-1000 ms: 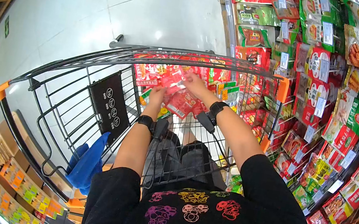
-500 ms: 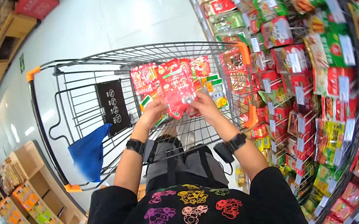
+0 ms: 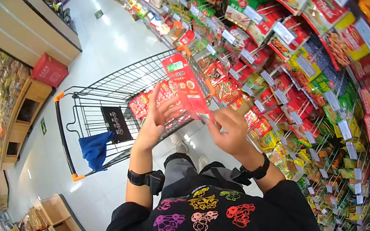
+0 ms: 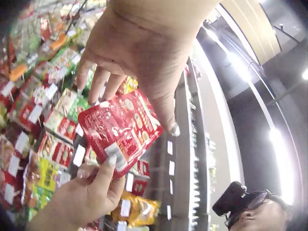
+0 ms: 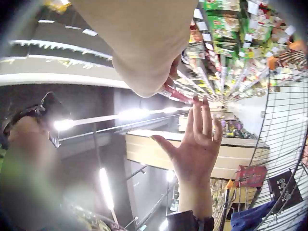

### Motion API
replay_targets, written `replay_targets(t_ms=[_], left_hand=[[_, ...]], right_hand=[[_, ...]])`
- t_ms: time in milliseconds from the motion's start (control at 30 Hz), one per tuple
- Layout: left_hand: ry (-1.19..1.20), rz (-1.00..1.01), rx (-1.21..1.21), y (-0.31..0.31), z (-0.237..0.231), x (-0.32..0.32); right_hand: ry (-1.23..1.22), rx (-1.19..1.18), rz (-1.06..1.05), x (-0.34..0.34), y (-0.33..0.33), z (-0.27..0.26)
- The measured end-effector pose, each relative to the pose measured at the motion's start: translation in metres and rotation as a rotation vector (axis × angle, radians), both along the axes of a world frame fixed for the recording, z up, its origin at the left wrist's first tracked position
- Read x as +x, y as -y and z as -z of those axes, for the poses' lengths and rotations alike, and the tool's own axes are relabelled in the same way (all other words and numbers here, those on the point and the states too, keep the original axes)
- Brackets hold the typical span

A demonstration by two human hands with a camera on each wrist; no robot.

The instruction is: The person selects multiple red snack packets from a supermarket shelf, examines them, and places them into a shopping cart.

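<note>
A flat red food packet (image 3: pixel 187 86) is held up above the cart in the head view. My right hand (image 3: pixel 229 130) pinches its lower edge, the thumb lying over the pale label in the left wrist view. Beside the packet's left side, my left hand (image 3: pixel 155 118) has its fingers extended and spread. In the left wrist view that left hand (image 4: pixel 139 53) reaches over the packet's upper edge, thumb along one side. The right wrist view shows the packet (image 5: pixel 178 94) nearly edge-on, mostly hidden behind the right hand.
A wire shopping cart (image 3: pixel 113 74) stands ahead, with several red packets (image 3: pixel 139 108) inside. A blue cloth (image 3: pixel 94 148) hangs near its handle. Racks of hanging packets (image 3: pixel 274 81) line the right side. A red box (image 3: pixel 49 70) sits by the left shelves.
The red packet has risen out of the cart toward the racks. My left hand has gone from gripping the packet to spread fingers beside it. The view has turned right.
</note>
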State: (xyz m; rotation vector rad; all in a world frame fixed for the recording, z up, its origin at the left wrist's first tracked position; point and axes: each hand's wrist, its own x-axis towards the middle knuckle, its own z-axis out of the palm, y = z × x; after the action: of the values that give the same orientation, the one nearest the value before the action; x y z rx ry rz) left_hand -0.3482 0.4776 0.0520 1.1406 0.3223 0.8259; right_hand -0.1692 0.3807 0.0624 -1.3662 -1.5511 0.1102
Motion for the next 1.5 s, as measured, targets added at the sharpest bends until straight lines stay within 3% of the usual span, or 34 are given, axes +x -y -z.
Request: replay_targets(t_ms=[100, 233, 300, 600, 700, 767, 833, 900, 967, 1000, 1100, 1233, 1367, 1433, 1500], left_hand=[[0.217, 0.15, -0.142, 0.045, -0.041, 0.028], [0.365, 0.145, -0.332, 0.082, -0.044, 0.034], [0.377, 0.156, -0.358, 0.098, -0.068, 0.038], [0.376, 0.307, -0.324, 0.105, -0.081, 0.018], [0.239, 0.175, -0.325, 0.093, -0.069, 0.002], [0.145, -0.032, -0.247, 0.085, -0.056, -0.007], [0.206, 0.198, -0.234, 0.086, -0.059, -0.013], [0.186, 0.194, -0.363, 0.086, -0.029, -0.018], [-0.167, 0.235, -0.112, 0.081, -0.015, -0.014], [-0.307, 0.257, 0.139, 0.082, -0.036, -0.004], [-0.578, -0.017, 0.815, 0.082, -0.047, 0.0], [-0.722, -0.118, 0.988, 0.091, -0.048, -0.013], [-0.82, -0.237, 1.062, 0.101, -0.065, -0.021], [-0.859, -0.26, 1.097, 0.102, -0.074, -0.024], [-0.677, -0.241, 1.006, 0.102, -0.078, -0.019]], right_hand=[[0.328, 0.396, 0.031, -0.01, 0.032, -0.032], [0.446, 0.532, -0.095, -0.024, 0.063, -0.041], [0.495, 0.556, -0.103, -0.028, 0.072, -0.04], [0.555, 0.611, -0.107, -0.049, 0.084, -0.048], [0.429, 0.535, -0.039, -0.051, 0.088, -0.059], [0.283, 0.433, 0.14, -0.04, 0.083, -0.065], [0.116, 0.299, 0.326, -0.035, 0.084, -0.064], [-0.289, 0.22, 0.094, -0.037, 0.077, -0.064], [-0.566, 0.145, -0.085, -0.045, 0.073, -0.06], [-0.636, 0.111, -0.156, -0.052, 0.071, -0.056], [-0.89, 0.002, -0.276, -0.069, 0.071, -0.039], [-1.122, -0.198, -0.359, -0.076, 0.076, -0.045], [-1.216, -0.243, -0.304, -0.082, 0.084, -0.036], [-1.385, -0.093, -0.256, -0.084, 0.084, -0.04], [-1.534, 0.061, -0.213, -0.076, 0.085, -0.047]])
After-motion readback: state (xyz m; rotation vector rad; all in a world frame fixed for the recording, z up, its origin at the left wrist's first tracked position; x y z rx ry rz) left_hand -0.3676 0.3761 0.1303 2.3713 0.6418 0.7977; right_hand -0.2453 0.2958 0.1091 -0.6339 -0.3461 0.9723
